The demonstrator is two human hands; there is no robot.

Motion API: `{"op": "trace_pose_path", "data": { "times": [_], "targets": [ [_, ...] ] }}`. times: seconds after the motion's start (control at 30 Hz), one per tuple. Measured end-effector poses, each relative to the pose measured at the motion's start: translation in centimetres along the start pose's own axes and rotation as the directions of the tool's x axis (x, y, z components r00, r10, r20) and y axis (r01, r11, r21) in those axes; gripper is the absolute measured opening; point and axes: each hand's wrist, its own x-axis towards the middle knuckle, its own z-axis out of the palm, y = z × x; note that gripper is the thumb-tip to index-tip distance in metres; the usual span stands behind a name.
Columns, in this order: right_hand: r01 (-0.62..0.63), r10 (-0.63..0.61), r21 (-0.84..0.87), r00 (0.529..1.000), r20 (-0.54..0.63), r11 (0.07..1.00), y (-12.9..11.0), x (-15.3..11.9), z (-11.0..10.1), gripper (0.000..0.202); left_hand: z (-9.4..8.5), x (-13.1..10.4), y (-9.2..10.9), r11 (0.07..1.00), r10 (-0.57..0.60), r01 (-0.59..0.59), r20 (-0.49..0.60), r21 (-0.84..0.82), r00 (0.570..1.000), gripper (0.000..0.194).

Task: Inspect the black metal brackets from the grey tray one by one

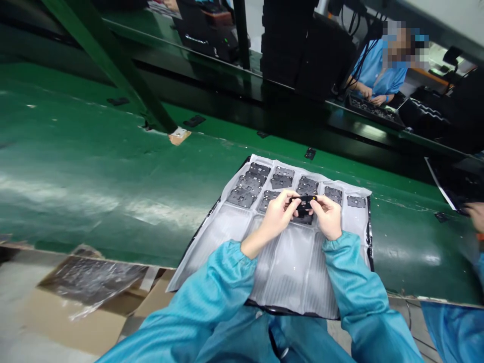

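Between my two hands I hold a small black plastic part [304, 202] with cutouts, just above a tray. My left hand [282, 212] pinches its left end, and my right hand [327, 214] pinches the right end, thumbs on the near side. Below them lies a black tray lined with a translucent white sheet [293, 257]. Several similar dark parts [242, 197] rest in columns over the far half of the sheet. One part [356, 201] lies alone in the rightmost column. My fingers partly hide the parts under them.
The tray lies on a green bench [113, 166]. Single dark parts [310, 153] lie along its far strip. A green post [124, 65] slants across the left. An open cardboard box [79, 312] stands below. A co-worker [374, 75] sits opposite; another person's hand [477, 216] shows at right.
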Motion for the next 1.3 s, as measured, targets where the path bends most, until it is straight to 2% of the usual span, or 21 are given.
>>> {"op": "trace_pose_path", "data": {
  "times": [0.17, 0.33, 0.43, 0.5, 0.63, 0.7, 0.8, 1.0, 1.3],
  "targets": [
    [-0.044, 0.042, -0.012, 0.992, -0.116, 0.999, 0.2, -0.1, 0.0, 0.022, 0.3, 0.0, -0.1, 0.999, 0.004, -0.005, 0.034, 0.033, 0.999, 0.023],
    [-0.018, 0.016, -0.016, 0.992, -0.128, 1.000, 0.0, -0.3, 0.2, 0.020, 0.4, -0.1, 0.2, 0.994, 0.032, -0.037, 0.044, 0.101, 0.999, 0.020],
    [0.004, -0.005, -0.011, 0.984, -0.177, 1.000, 0.3, -0.4, 0.5, 0.019, 0.5, -0.3, 0.4, 0.990, 0.043, -0.050, 0.057, 0.133, 0.997, 0.017],
    [0.026, -0.030, -0.020, 0.976, -0.215, 0.999, 0.5, -0.4, 0.6, 0.018, 0.6, -0.2, 0.6, 0.996, 0.018, -0.023, 0.064, 0.083, 0.998, 0.017],
    [0.062, -0.077, -0.062, 0.957, -0.280, 0.996, 0.6, -0.4, 0.8, 0.019, 0.8, 0.3, 0.9, 0.973, -0.098, 0.115, 0.089, -0.200, 0.991, 0.027],
    [0.044, -0.054, -0.041, 0.959, -0.277, 0.998, 0.4, -0.4, 0.9, 0.021, 0.7, 0.6, 1.1, 0.936, -0.142, 0.160, 0.080, -0.313, 0.987, 0.031],
    [0.039, -0.041, -0.013, 0.969, -0.242, 0.999, 0.1, -0.5, 1.2, 0.022, 0.4, 0.9, 1.1, 0.910, -0.177, 0.173, 0.026, -0.378, 0.984, 0.029],
    [0.058, -0.054, 0.016, 0.983, -0.177, 0.998, 0.3, -0.9, 2.0, 0.020, 0.1, 0.9, 0.3, 0.913, -0.172, 0.142, -0.046, -0.383, 0.984, 0.025],
    [0.080, -0.067, 0.071, 0.983, -0.172, 0.994, 0.9, -1.1, 2.3, 0.019, 0.1, 0.9, -0.1, 0.903, -0.222, 0.169, -0.091, -0.395, 0.971, 0.027]
  ]
}}
